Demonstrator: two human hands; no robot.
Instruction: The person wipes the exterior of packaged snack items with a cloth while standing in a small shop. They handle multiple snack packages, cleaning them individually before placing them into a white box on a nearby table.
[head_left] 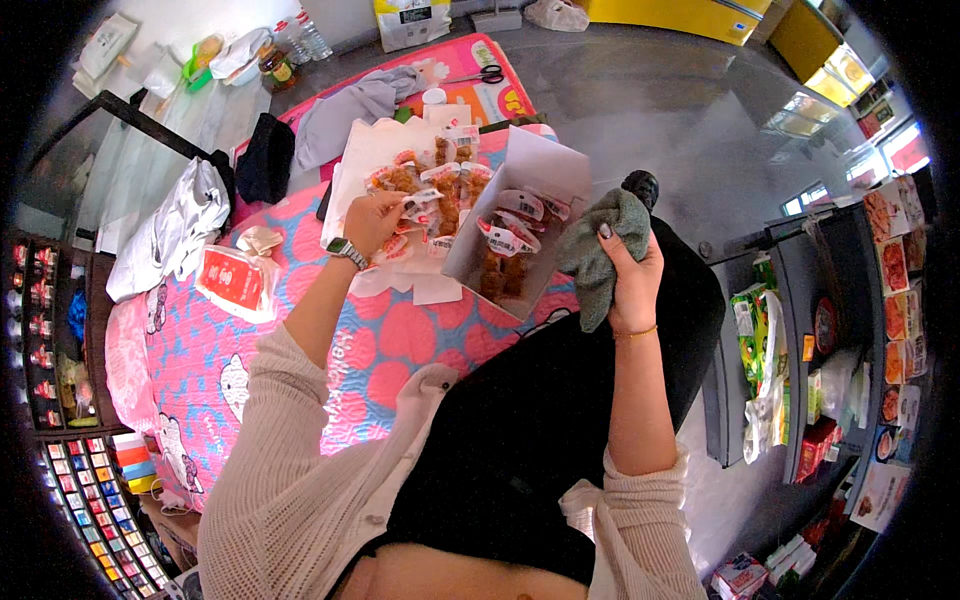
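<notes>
My left hand (372, 222), with a watch on its wrist, pinches the edge of a small clear snack packet (424, 208) with a white label. The packet is over a pile of similar packets with brown food (446, 182), lying on an opened-out white carton (352, 165). My right hand (637, 288) grips a bunched grey-green cloth (592, 243), with the thumb on top. Between my hands an open white box (548, 165) stands tilted, holding several more brown snack packets (512, 228). The cloth overlaps the box's right edge.
Everything lies on a pink and blue quilted cover (375, 330). A red-and-white packet (238, 280) lies to the left, with a silver-grey garment (180, 235) beyond. Scissors (488, 75) and a grey cloth (350, 112) lie at the far side. Shelves (800, 330) with packaged goods stand right.
</notes>
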